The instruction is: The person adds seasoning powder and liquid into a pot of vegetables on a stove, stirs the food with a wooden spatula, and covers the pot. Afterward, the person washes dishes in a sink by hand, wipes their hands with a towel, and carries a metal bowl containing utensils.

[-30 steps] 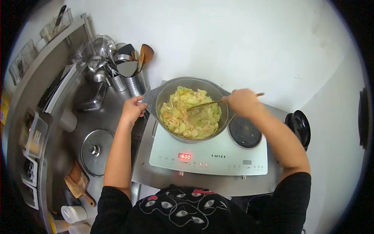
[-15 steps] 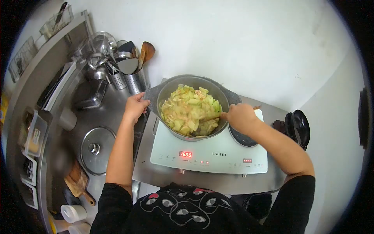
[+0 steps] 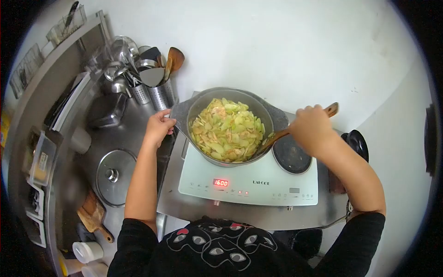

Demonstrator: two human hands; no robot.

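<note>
A grey two-handled pot (image 3: 184, 108) sits on the left burner of a pale green cooktop (image 3: 249, 189). Inside it lies a heap of sliced light-green vegetable (image 3: 228, 129) with some pinkish bits. My left hand (image 3: 160, 125) pinches the pot's left handle with closed fingers. Over the right side of the pot, my right hand (image 3: 312, 127) is wrapped round the handle of a wooden spatula (image 3: 279, 135). The spatula's lower end rests at the pot's inner right wall, partly under the slices. Its handle end sticks out beyond my fist.
The bare right burner (image 3: 292, 157) lies beside the pot. Steel holders (image 3: 161, 96) with utensils stand behind left. A glass lid (image 3: 115, 184), a wooden cutting board (image 3: 93, 214) and a white-lidded tub (image 3: 87, 252) are on the left counter. Black pans (image 3: 357, 145) stand at the right.
My right hand has moved right and slightly up with the spatula, drawing its blade from amid the slices to the pot's right wall. My left hand stays on the handle.
</note>
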